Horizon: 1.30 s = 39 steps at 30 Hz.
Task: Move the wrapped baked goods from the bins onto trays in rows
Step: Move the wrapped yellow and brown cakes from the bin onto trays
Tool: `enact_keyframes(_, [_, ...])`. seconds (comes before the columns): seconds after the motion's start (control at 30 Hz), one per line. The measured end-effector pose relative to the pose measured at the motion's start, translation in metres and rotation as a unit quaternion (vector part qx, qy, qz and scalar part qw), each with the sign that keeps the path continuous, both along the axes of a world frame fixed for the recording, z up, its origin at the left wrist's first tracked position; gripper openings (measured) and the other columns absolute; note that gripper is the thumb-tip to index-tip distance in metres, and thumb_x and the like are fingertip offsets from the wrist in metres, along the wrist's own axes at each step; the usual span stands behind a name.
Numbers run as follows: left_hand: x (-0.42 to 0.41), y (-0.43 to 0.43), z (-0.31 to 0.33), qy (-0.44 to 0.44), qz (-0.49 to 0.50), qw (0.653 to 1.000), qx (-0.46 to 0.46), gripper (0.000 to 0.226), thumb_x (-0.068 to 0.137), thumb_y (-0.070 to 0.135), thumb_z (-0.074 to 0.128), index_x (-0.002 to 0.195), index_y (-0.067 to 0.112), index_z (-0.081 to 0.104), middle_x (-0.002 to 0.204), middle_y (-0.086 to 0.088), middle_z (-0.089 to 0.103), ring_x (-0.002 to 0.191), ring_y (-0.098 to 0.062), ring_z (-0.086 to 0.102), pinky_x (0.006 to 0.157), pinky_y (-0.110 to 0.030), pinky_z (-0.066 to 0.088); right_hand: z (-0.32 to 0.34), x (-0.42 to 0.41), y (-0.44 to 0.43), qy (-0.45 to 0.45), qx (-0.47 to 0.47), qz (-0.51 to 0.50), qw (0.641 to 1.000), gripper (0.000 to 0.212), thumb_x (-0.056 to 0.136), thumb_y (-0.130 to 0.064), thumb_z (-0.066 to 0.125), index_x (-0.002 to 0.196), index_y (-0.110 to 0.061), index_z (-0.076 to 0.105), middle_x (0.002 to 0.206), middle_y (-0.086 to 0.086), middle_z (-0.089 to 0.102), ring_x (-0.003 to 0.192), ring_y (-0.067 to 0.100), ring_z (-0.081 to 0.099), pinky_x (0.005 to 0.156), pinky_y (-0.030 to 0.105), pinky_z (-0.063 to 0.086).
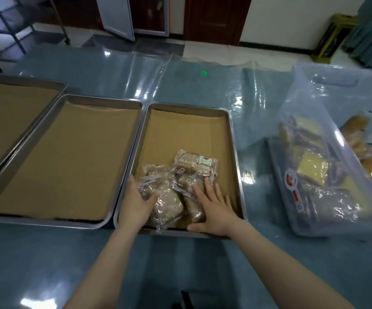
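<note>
On the near end of the right-hand tray (236,152), a loose pile of wrapped baked goods (180,172) lies heaped on the brown paper liner (187,128), with clear printed wrappers overlapping and brownish pieces inside. One flatter packet (196,161) with a pale label sits at the far edge of the pile. The left hand (136,204) lies along the pile's left side with its fingers straight and its thumb laid across the top of a packet; it is spread rather than clenched. The right hand (216,210) rests flat on the pile's right side, fingers fanned apart over the wrappers and thumb stretched out toward the tray's near rim. Just beside this tray stands a middle tray (102,100), and a left tray (63,85) overlaps it at the far left; both are metal and lined with the same brown paper. Well apart to the right, a clear plastic bin (336,103) sits tilted on the table (46,264), which is covered by a shiny transparent sheet. Inside the bin more wrapped goods (310,172) are stacked, yellow and brown, behind a red and white sticker (291,178). Further golden packets (356,130) show at its right side; whether they lie inside or behind it I cannot tell.
</note>
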<state>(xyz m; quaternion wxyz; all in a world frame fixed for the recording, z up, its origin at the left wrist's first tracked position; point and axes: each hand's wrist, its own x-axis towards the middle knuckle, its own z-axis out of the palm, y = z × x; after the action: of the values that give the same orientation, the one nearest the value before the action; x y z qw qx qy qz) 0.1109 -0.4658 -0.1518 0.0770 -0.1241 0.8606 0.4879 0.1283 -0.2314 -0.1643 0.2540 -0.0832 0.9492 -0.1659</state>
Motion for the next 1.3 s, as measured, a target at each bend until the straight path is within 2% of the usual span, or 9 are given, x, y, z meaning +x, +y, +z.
enact_keyframes(0.17, [0.016,0.005,0.019,0.046,-0.053,0.990,-0.119,0.083,0.088,0.029,0.062,0.151,0.022,0.008,0.159,0.002,0.002,0.144,-0.017,0.013,0.110,-0.035,0.025,0.030,-0.004,0.006,-0.008,-0.073,-0.005,0.997,0.103,0.072,-0.074,0.056,0.148,-0.045,-0.007,0.148,-0.007,-0.040,0.137,0.023,-0.031,0.113,0.055,-0.004])
enact_keyframes(0.33, [0.024,0.039,0.070,0.165,-0.211,0.949,-0.163,0.062,0.093,0.029,0.052,0.146,0.034,0.021,0.154,0.014,0.012,0.141,-0.004,0.002,0.118,-0.038,0.009,0.082,-0.004,0.018,0.087,-0.110,0.032,0.990,0.066,0.093,-0.043,0.055,0.150,-0.028,0.025,0.160,-0.005,0.008,0.146,0.015,0.010,0.115,0.030,0.011])
enact_keyframes(0.5, [0.021,0.083,0.126,0.244,-0.295,0.880,-0.280,0.061,0.089,0.048,0.035,0.145,0.039,0.010,0.149,0.020,0.000,0.138,0.000,-0.008,0.115,-0.033,-0.005,0.155,0.001,0.049,0.207,-0.117,0.038,0.971,0.051,0.093,-0.034,0.055,0.141,-0.021,0.042,0.144,-0.001,0.046,0.129,0.016,0.043,0.104,0.028,0.033])
enact_keyframes(0.8, [0.037,0.210,0.191,0.346,-0.266,0.865,-0.250,0.048,0.090,0.023,0.060,0.136,0.020,0.047,0.144,0.002,0.043,0.137,-0.019,0.031,0.114,-0.038,0.021,0.229,0.043,0.180,0.341,-0.122,0.009,0.932,0.038,0.089,-0.032,0.061,0.127,-0.027,0.057,0.125,-0.010,0.060,0.115,0.008,0.051,0.091,0.013,0.031])
enact_keyframes(0.87, [0.044,0.245,0.196,0.354,-0.277,0.864,-0.229,0.046,0.090,0.021,0.060,0.134,0.020,0.049,0.141,0.002,0.045,0.134,-0.017,0.035,0.112,-0.029,0.019,0.231,0.046,0.216,0.348,-0.112,0.000,0.931,0.037,0.089,-0.032,0.061,0.126,-0.027,0.058,0.124,-0.011,0.061,0.113,0.007,0.053,0.090,0.015,0.033])
enact_keyframes(1.07, [0.064,0.330,0.195,0.268,-0.280,0.920,-0.052,0.038,0.090,0.032,0.057,0.125,0.043,0.052,0.124,0.031,0.048,0.113,0.022,0.037,0.088,0.006,0.022,0.219,0.051,0.327,0.284,-0.039,0.013,0.958,0.037,0.090,-0.035,0.060,0.126,-0.033,0.057,0.124,-0.015,0.061,0.109,0.008,0.057,0.093,0.025,0.043])
enact_keyframes(1.13, [0.066,0.349,0.191,0.251,-0.279,0.926,-0.043,0.039,0.090,0.034,0.057,0.128,0.042,0.050,0.125,0.033,0.043,0.116,0.022,0.032,0.095,0.003,0.018,0.218,0.048,0.363,0.264,-0.013,0.022,0.964,0.038,0.088,-0.034,0.062,0.126,-0.034,0.057,0.125,-0.015,0.061,0.111,0.009,0.057,0.092,0.024,0.042])
enact_keyframes(1.23, [0.066,0.365,0.185,0.254,-0.295,0.910,-0.141,0.050,0.090,0.046,0.050,0.138,0.038,0.038,0.135,0.031,0.026,0.127,0.016,0.013,0.103,-0.005,-0.010,0.216,0.038,0.411,0.184,0.086,0.039,0.978,0.050,0.087,-0.033,0.063,0.135,-0.036,0.047,0.135,-0.011,0.053,0.119,0.013,0.052,0.091,0.021,0.037])
enact_keyframes(1.3, [0.067,0.369,0.180,0.250,-0.288,0.903,-0.198,0.059,0.085,0.056,0.042,0.141,0.039,0.033,0.142,0.027,0.023,0.129,0.013,0.006,0.105,-0.012,-0.015,0.210,0.031,0.433,0.102,0.170,0.069,0.978,0.057,0.087,-0.036,0.061,0.139,-0.036,0.039,0.138,-0.007,0.050,0.121,0.015,0.050,0.094,0.022,0.036])
